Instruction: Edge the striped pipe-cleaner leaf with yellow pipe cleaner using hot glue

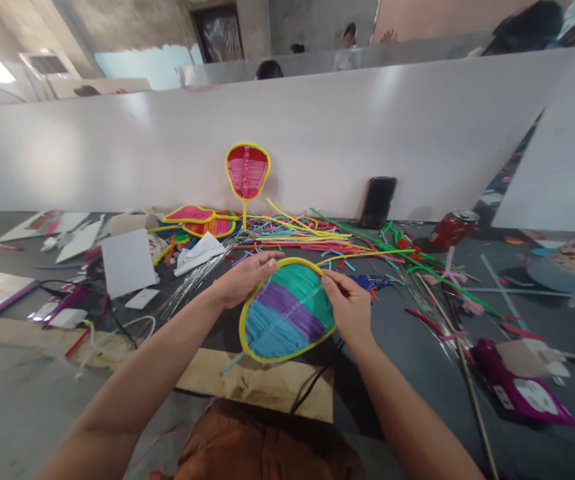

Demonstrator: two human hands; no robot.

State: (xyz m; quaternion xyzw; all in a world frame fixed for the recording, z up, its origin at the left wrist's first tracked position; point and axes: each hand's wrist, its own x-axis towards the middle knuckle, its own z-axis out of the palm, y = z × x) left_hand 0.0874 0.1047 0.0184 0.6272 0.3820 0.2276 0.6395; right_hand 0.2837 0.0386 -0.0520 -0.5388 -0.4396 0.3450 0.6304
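Between my hands is an egg-shaped pipe-cleaner panel (287, 310), rimmed in yellow with bands of green, purple and blue across it. My left hand (247, 277) holds its upper left rim, thumb on the edge. The thumb and fingers of my right hand (350, 303) pinch the rim at the upper right. A short light-blue stem sticks out at the panel's lower left. Beyond it, a red and pink panel (248, 172) with a yellow rim stands upright on a yellow stem. Similar yellow-rimmed pieces (200, 219) lie to its left.
Loose pipe cleaners (297, 233) are heaped at the back. A black phone (378, 202) leans on the white partition (167, 147); a red can (453, 229) stands right. A purple glue gun or similar device (517, 387) lies front right. Brown paper (257, 380) covers the near edge. People sit beyond the partition.
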